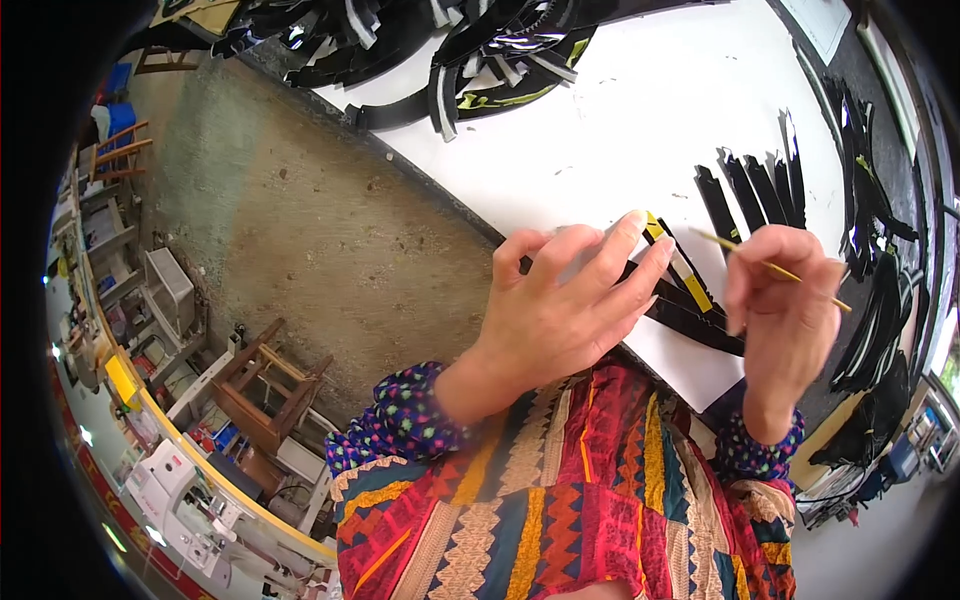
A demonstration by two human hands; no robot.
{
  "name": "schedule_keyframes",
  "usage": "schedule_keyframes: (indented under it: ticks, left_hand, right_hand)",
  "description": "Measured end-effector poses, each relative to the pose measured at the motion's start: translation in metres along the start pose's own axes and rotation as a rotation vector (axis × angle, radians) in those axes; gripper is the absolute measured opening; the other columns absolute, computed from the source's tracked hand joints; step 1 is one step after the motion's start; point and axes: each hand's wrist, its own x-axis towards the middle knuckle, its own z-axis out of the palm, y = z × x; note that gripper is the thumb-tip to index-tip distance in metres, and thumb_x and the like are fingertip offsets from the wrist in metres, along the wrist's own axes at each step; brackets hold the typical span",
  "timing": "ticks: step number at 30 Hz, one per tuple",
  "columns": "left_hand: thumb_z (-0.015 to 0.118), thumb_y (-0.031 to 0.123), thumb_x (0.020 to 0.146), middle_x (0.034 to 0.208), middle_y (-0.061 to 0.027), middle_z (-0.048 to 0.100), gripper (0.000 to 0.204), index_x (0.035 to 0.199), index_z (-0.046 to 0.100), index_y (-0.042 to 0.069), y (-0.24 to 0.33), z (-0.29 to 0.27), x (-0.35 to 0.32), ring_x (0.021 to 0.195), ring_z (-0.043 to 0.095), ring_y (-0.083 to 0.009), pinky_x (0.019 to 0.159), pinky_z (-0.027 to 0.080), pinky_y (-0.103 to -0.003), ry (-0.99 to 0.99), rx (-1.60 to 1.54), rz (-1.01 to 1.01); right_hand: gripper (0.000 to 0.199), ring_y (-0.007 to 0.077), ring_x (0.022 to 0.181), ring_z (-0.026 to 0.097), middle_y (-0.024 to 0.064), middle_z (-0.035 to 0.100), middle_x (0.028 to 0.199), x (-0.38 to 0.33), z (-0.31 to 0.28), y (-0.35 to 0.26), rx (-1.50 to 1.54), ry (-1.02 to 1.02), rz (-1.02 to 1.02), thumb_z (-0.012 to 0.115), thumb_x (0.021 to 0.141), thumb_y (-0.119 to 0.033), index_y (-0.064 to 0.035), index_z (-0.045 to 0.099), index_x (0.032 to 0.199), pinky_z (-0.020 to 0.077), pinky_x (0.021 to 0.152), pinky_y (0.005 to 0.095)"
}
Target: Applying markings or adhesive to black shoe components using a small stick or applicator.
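My left hand [575, 300] is spread over the near edge of the white tabletop. Its index and middle fingertips rest on or right beside a narrow black strip with a yellow and white band [690, 272]; what lies beneath the palm is hidden. A thin yellowish-brown stick [785, 272] is pinched between the fingers of my right hand [790, 315], just right of that strip. The stick's pale end points left toward it, apart from the surface as far as I can tell. Several dark strips [765, 190] lie fanned out beyond my right hand.
Piles of black strips with white and yellow-green parts [500, 70] cover the table's far left. More black pieces [865, 200] line a dark surface at the right. Left of the table are bare floor [320, 220], a wooden stool [265, 385] and a white sewing machine [170, 490].
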Motion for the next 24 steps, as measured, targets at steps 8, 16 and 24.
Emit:
schedule_keyframes:
  ticks: [8, 16, 24]
  left_hand:
    - [0.071, 0.035, 0.083, 0.133, 0.0048, 0.057, 0.039, 0.121, 0.071, 0.026, 0.002, -0.001, 0.0, 0.108, 0.046, -0.0151, 0.095, 0.029, -0.037, 0.03, -0.023, -0.004]
    - [0.072, 0.034, 0.081, 0.134, 0.0049, 0.058, 0.032, 0.112, 0.071, 0.025, 0.003, 0.002, -0.003, 0.111, 0.048, -0.0142, 0.094, 0.029, -0.038, 0.063, -0.047, -0.025]
    - [0.071, 0.033, 0.081, 0.133, 0.0056, 0.058, 0.033, 0.114, 0.071, 0.026, 0.004, 0.003, -0.002, 0.11, 0.048, -0.0142, 0.094, 0.03, -0.038, 0.064, -0.058, -0.036]
  right_hand:
    - [0.031, 0.0071, 0.053, 0.047, 0.0111, 0.061, 0.079, 0.002, 0.017, 0.021, -0.156, -0.136, -0.28, 0.042, 0.109, -0.029, -0.0003, 0.049, 0.101, 0.0376, 0.048, 0.0192]
    - [0.03, 0.0058, 0.053, 0.044, 0.0083, 0.059, 0.076, 0.005, 0.027, 0.024, -0.269, -0.113, -0.347, 0.043, 0.109, -0.027, -0.0004, 0.049, 0.099, 0.0353, 0.047, 0.0182]
    - [0.027, 0.0049, 0.052, 0.043, 0.0079, 0.058, 0.074, 0.009, 0.025, 0.019, -0.414, -0.147, -0.413, 0.044, 0.108, -0.024, 0.0001, 0.05, 0.097, 0.0332, 0.046, 0.0185]
